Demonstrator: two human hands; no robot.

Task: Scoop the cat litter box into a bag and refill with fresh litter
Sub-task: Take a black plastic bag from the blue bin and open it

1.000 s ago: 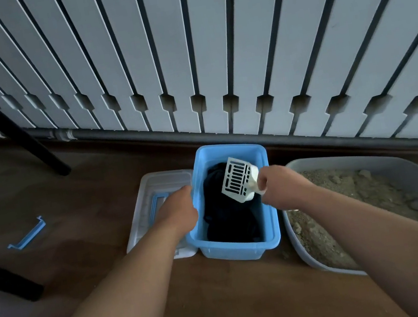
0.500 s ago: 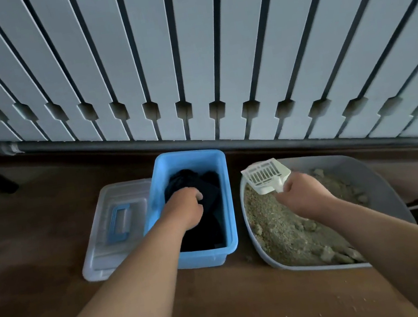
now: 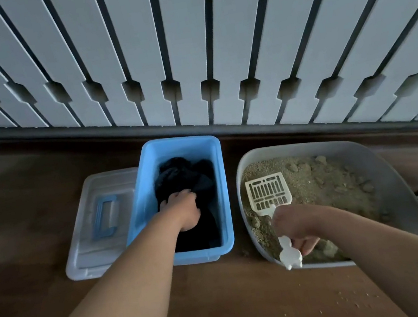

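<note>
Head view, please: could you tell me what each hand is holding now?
Left hand grips the black bag in the blue bin.
Right hand holds the white scoop.

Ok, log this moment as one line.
left hand: grips black bag in blue bin | right hand: holds scoop over litter box | litter: clumps visible

Clear lid (image 3: pixel 90 245) on floor (image 3: pixel 225 306); slatted panel (image 3: pixel 183 39) behind.
</note>
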